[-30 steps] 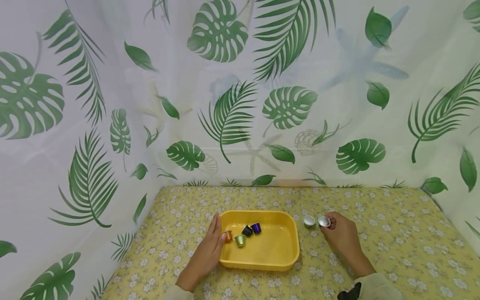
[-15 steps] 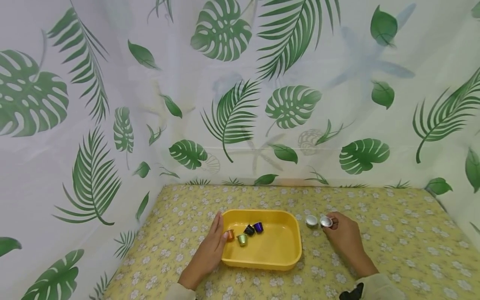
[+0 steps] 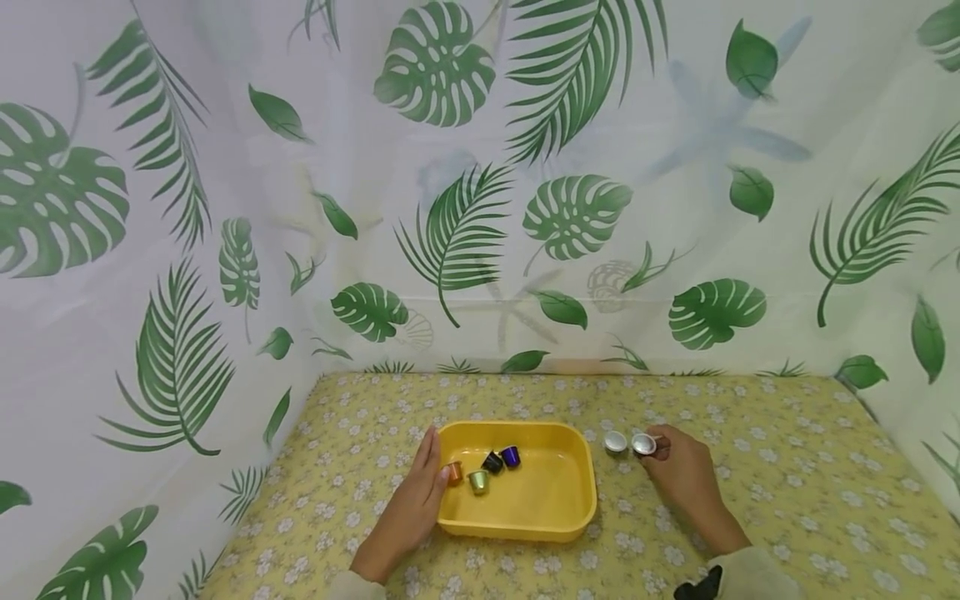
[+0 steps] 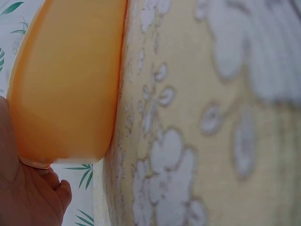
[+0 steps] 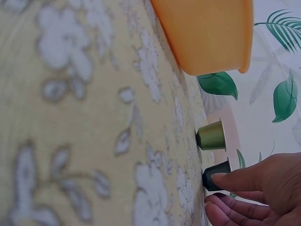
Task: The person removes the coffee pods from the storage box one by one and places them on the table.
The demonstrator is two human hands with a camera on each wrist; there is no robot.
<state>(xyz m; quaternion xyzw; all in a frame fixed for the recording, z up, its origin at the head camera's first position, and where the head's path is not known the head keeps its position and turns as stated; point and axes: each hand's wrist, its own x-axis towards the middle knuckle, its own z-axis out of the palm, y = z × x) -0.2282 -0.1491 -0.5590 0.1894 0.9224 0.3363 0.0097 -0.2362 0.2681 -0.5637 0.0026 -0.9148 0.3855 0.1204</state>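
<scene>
My left hand [image 3: 408, 507] grips the left end of a yellow plastic tray [image 3: 517, 530], thumb over the rim and fingers along the outside. Inside the tray's left half lie coffee capsules: orange [image 3: 454, 473], light green [image 3: 478, 482], black [image 3: 492, 462] and purple [image 3: 511, 456]. Right of the tray, a green coffee capsule [image 5: 211, 136] stands on the cloth, silver lid [image 3: 615, 442] up. Beside it is a dark coffee capsule [image 5: 217, 174], also lid up. My right hand [image 3: 686, 475] pinches this dark one between thumb and fingers; the far finger contact is partly hidden.
A yellow flowered cloth [image 3: 787, 450] covers the table. White sheets with green leaf prints [image 3: 562, 308] hang behind and at both sides. The tray wall [image 5: 207, 37] rises left of the two standing capsules.
The head view shifts slightly and back. Both hands, the tray and the capsules keep nearly the same places relative to one another.
</scene>
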